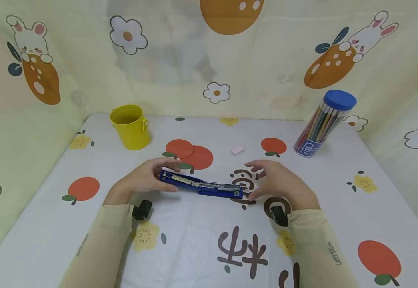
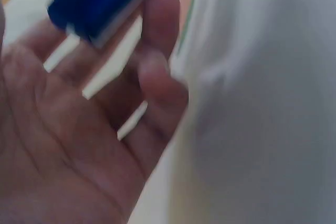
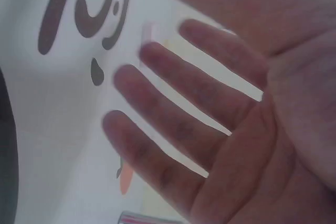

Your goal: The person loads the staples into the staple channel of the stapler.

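Observation:
A blue stapler (image 1: 201,186) is swung open into a long shape, its metal inner parts facing up. My left hand (image 1: 151,176) holds its left end between thumb and fingers. In the left wrist view the blurred blue end of the stapler (image 2: 97,6) crosses the curled fingers of the left hand (image 2: 79,119). My right hand (image 1: 277,180) is beside the stapler's right end, thumb close to the tip. The right wrist view shows the right hand (image 3: 210,124) with fingers spread and nothing held. A small pink eraser-like block (image 1: 238,150) lies beyond the stapler.
A yellow bucket (image 1: 131,130) stands at the back left of the table. At the back right is a clear tub of pencils (image 1: 320,126) with a blue lid. The patterned white tablecloth (image 1: 187,248) meets a printed curtain (image 1: 173,76) behind.

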{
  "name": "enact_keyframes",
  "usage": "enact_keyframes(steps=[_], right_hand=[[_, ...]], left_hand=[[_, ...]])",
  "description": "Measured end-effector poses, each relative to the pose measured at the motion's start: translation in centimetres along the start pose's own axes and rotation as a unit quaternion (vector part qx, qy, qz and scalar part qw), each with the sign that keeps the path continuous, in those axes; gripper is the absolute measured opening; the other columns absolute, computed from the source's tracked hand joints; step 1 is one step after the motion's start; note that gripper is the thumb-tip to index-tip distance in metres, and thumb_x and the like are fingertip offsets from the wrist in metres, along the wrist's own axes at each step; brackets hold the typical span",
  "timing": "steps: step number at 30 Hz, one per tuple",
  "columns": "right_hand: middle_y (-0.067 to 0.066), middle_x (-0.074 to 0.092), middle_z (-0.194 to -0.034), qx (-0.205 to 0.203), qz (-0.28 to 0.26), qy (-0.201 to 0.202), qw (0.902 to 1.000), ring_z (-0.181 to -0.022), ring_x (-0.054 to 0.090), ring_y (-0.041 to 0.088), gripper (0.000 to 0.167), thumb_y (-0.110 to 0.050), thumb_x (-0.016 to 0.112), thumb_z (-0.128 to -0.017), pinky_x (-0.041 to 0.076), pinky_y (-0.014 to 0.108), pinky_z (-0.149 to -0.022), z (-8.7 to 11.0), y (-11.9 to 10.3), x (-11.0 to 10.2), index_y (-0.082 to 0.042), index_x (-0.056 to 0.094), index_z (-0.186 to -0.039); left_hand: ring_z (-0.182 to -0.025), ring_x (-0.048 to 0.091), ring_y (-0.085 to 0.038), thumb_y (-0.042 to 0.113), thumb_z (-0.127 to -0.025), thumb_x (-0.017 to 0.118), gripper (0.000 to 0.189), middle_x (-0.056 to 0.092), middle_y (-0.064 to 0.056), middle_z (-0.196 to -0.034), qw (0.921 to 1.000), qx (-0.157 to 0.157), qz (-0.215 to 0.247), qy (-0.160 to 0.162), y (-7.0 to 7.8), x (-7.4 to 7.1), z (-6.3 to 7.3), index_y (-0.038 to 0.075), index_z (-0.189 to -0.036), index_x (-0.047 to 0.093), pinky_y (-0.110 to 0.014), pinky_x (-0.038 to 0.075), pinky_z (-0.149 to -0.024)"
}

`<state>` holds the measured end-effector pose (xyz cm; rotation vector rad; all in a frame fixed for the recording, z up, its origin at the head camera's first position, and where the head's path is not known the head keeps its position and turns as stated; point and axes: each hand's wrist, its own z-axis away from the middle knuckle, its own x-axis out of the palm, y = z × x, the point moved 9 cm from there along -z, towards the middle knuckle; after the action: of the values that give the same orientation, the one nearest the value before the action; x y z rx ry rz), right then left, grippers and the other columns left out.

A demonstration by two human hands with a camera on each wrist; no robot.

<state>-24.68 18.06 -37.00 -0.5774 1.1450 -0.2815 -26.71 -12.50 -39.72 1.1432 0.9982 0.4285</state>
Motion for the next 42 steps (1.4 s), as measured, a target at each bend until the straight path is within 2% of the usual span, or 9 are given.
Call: enact_keyframes(steps=[5,9,14,20,23,32,42], right_hand=[[0.011,0.064,-0.12,0.004,-0.015,-0.014,0.9998,-0.109,0.059,0.031,0.08,-0.023,0.095,-0.069,0.051,0.051,-0.091,-0.2,0.6,0.1,-0.012,0.059,-0.14],[0.007,0.065,-0.111,0.015,-0.019,-0.03,0.9992,-0.098,0.058,0.026,0.073,-0.023,0.094,-0.071,0.051,0.045,-0.085,-0.5,1.3,0.7,-0.012,0.062,-0.135],[0.005,0.065,-0.103,0.02,-0.035,-0.039,0.9984,-0.089,0.058,0.023,0.057,-0.022,0.092,-0.073,0.05,0.04,-0.078,-0.8,1.6,1.6,-0.014,0.07,-0.125],[0.003,0.069,-0.09,0.037,-0.044,-0.031,0.9978,-0.078,0.062,0.023,0.032,-0.02,0.089,-0.077,0.05,0.038,-0.071,-0.8,1.7,2.0,-0.017,0.076,-0.106],[0.003,0.069,-0.084,0.043,-0.042,-0.029,0.9978,-0.073,0.063,0.023,0.024,-0.019,0.088,-0.078,0.05,0.038,-0.069,-0.9,1.7,2.1,-0.018,0.077,-0.099],[0.002,0.068,-0.086,0.03,-0.015,-0.023,0.9992,-0.077,0.06,0.022,0.019,-0.019,0.088,-0.079,0.049,0.038,-0.072,-1.2,1.4,2.1,-0.016,0.078,-0.094],[0.001,0.07,-0.085,-0.002,-0.027,-0.034,0.999,-0.077,0.061,0.02,0.012,-0.013,0.084,-0.082,0.05,0.036,-0.076,-1.4,1.1,2.3,-0.012,0.078,-0.093]], left_hand=[[-0.109,0.061,-0.031,0.008,-0.078,0.087,0.07,0.06,-0.012,-0.131,0.9959,-0.016,0.089,-0.002,-1.9,-0.3,0.5,0.009,-0.141,0.057,-0.031,0.053,-0.088],[-0.112,0.059,-0.031,0.005,-0.079,0.086,0.068,0.058,-0.015,-0.136,0.9926,-0.008,0.121,-0.007,-2.5,-0.4,0.6,0.004,-0.14,0.056,-0.03,0.053,-0.091],[-0.107,0.061,-0.029,0.0,-0.079,0.084,0.063,0.061,-0.016,-0.132,0.9888,-0.004,0.148,-0.02,-2.8,-0.3,0.5,0.0,-0.136,0.057,-0.03,0.054,-0.09],[-0.097,0.06,-0.026,-0.001,-0.078,0.085,0.058,0.063,-0.015,-0.127,0.9897,-0.003,0.143,-0.011,-3.0,-0.7,0.6,-0.001,-0.131,0.061,-0.022,0.051,-0.079],[-0.099,0.06,-0.027,0.001,-0.079,0.084,0.055,0.063,-0.015,-0.127,0.9906,-0.007,0.136,-0.003,-3.2,-0.8,0.6,-0.001,-0.129,0.062,-0.023,0.052,-0.082],[-0.096,0.063,-0.027,0.003,-0.082,0.082,0.05,0.065,-0.018,-0.124,0.9886,-0.008,0.151,0.0,-3.4,-0.6,0.4,-0.002,-0.128,0.064,-0.026,0.053,-0.086],[-0.098,0.064,-0.028,0.005,-0.083,0.082,0.049,0.065,-0.017,-0.125,0.9892,-0.014,0.146,0.001,-3.5,-0.6,0.5,-0.001,-0.129,0.063,-0.028,0.053,-0.089]])
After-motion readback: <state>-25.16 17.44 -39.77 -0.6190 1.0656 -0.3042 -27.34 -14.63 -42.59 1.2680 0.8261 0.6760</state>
